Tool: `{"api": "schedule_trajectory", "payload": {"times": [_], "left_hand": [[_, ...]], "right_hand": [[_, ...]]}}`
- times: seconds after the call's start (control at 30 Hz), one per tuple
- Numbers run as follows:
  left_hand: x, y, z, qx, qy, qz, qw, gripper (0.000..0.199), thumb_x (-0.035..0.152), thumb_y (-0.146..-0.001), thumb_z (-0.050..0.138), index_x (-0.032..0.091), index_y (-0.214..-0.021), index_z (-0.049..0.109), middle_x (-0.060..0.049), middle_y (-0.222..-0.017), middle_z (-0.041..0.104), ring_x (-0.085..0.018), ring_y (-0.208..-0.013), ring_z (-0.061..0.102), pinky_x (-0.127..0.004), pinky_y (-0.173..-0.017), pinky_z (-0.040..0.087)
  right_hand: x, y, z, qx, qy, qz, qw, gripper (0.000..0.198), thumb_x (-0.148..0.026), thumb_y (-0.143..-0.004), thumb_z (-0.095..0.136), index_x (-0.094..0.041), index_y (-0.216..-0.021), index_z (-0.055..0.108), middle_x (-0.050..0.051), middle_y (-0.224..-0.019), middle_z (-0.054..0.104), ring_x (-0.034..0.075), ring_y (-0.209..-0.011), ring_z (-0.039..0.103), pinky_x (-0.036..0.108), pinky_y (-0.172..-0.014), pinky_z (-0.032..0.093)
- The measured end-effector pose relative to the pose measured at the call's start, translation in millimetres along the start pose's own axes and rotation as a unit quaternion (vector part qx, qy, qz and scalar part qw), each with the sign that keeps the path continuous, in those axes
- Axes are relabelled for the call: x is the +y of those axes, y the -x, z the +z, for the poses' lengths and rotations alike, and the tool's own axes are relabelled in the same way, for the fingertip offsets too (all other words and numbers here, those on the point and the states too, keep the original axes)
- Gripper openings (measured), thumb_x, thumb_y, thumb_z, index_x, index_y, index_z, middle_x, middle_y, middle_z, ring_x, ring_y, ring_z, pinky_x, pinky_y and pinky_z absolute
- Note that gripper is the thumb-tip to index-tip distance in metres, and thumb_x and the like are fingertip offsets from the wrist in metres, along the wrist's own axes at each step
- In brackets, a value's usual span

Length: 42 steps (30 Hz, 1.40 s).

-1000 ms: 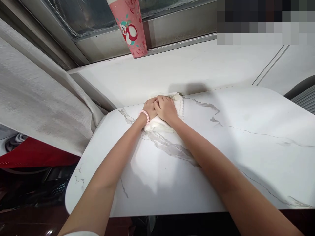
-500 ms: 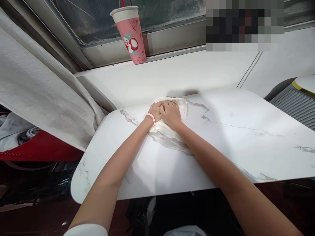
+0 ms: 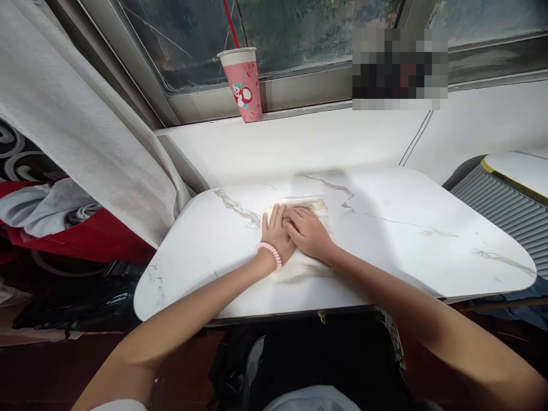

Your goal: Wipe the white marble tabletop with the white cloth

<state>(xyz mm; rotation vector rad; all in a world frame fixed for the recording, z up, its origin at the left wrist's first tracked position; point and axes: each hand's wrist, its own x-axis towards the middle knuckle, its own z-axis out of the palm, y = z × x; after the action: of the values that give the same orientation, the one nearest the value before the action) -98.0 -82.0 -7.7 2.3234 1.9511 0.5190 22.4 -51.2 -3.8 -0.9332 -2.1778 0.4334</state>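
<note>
A pale cream cloth (image 3: 306, 271) lies spread on a white marble-patterned tabletop (image 3: 192, 251). My left hand (image 3: 277, 231), with a pink coil band (image 3: 270, 255) at its wrist, rests flat on the cloth with fingers stretched out. Beside it, my right hand (image 3: 310, 231) also presses flat on the cloth, its fingers extended and its thumb side overlapping the left hand. The cloth's middle is hidden beneath both hands.
A pink paper cup (image 3: 250, 91) with a red straw stands on the window ledge behind the table. A grey-white curtain (image 3: 107, 120) hangs at left above a red container (image 3: 103, 234) holding clothes. A grey ribbed object (image 3: 500, 191) stands at right.
Both hands and the cloth have moved back from the table's wall-side edge toward me. The fingers of my left hand now point more straight ahead. The camera view has shifted too.
</note>
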Motion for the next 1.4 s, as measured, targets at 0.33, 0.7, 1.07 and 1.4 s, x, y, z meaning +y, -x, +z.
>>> {"api": "schedule_trajectory", "payload": {"times": [0.33, 0.7, 1.07, 1.4], "left_hand": [[57, 73, -17, -0.056, 0.029, 0.053, 0.997, 0.061, 0.028, -0.096, 0.036, 0.014, -0.154, 0.021, -0.018, -0.162, 0.009, -0.034, -0.147, -0.011, -0.065, -0.117, 0.007], [62, 20, -5, -0.107, 0.012, 0.067, 0.992, 0.069, 0.04, -0.09, 0.046, 0.008, -0.149, 0.03, -0.023, -0.158, 0.022, -0.033, -0.149, 0.006, -0.06, -0.118, 0.008], [36, -68, 13, -0.069, -0.03, 0.032, 0.997, 0.062, 0.036, -0.093, 0.039, 0.008, -0.149, 0.033, -0.018, -0.158, 0.026, -0.027, -0.148, 0.018, -0.052, -0.121, 0.01], [7, -138, 22, -0.059, -0.043, 0.038, 0.997, 0.06, 0.037, -0.094, 0.034, 0.013, -0.149, 0.034, -0.013, -0.158, 0.029, -0.022, -0.147, 0.023, -0.045, -0.122, 0.011]], "right_hand": [[-23, 62, -41, -0.082, -0.077, -0.036, 0.993, 0.019, -0.028, -0.094, 0.043, -0.02, -0.104, 0.057, 0.01, -0.117, 0.064, 0.027, -0.115, 0.052, 0.048, -0.102, 0.038], [19, 43, -56, -0.08, -0.052, -0.036, 0.995, 0.02, -0.03, -0.094, 0.041, -0.019, -0.1, 0.057, 0.011, -0.113, 0.064, 0.028, -0.109, 0.054, 0.047, -0.096, 0.04], [78, -32, -44, -0.055, -0.025, -0.038, 0.997, 0.019, -0.031, -0.092, 0.038, -0.021, -0.083, 0.052, 0.009, -0.094, 0.064, 0.025, -0.09, 0.054, 0.042, -0.085, 0.041], [120, -87, -29, -0.007, -0.012, -0.01, 1.0, 0.021, -0.03, -0.09, 0.038, -0.021, -0.076, 0.051, 0.007, -0.088, 0.065, 0.023, -0.09, 0.055, 0.038, -0.087, 0.039]]}}
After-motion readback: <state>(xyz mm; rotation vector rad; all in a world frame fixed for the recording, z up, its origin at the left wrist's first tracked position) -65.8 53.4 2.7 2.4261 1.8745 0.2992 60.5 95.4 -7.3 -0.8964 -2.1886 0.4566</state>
